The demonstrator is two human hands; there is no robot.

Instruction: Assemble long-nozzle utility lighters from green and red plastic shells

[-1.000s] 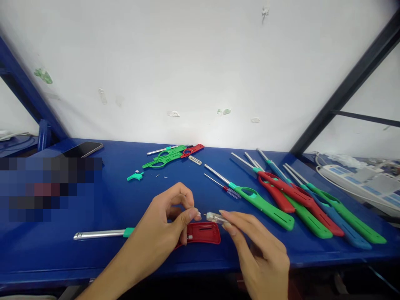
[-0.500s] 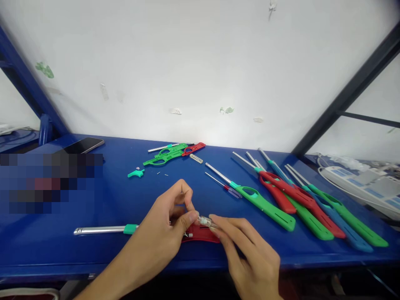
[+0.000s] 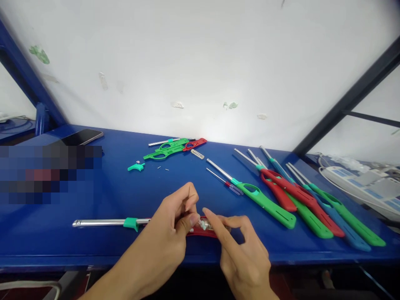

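Note:
A red lighter handle shell (image 3: pixel 201 232) lies near the table's front edge, with a metal lighter tube (image 3: pixel 100 223) and a turquoise trigger (image 3: pixel 131 223) to its left. Over the shell is a clear fuel tank (image 3: pixel 208 225) with a whitish valve end. My right hand (image 3: pixel 245 250) holds this tank between thumb and forefinger, lying along the shell. My left hand (image 3: pixel 173 229) is closed in a pinch right beside the valve end; what is between its fingertips is too small to make out. My hands hide part of the shell.
Several assembled lighters (image 3: pixel 300 193) lie at the right, near a screwdriver (image 3: pixel 225 182). Green handle shells (image 3: pixel 168 150), a red shell (image 3: pixel 195 144), a second tank (image 3: pixel 197 154) and a loose turquoise trigger (image 3: pixel 136 167) lie further back. A phone (image 3: pixel 83 136) rests at left.
The tank has come down from a slight tilt to lie along the red shell. My right hand has shifted its fingers on it; my left hand keeps its pinch at the valve end.

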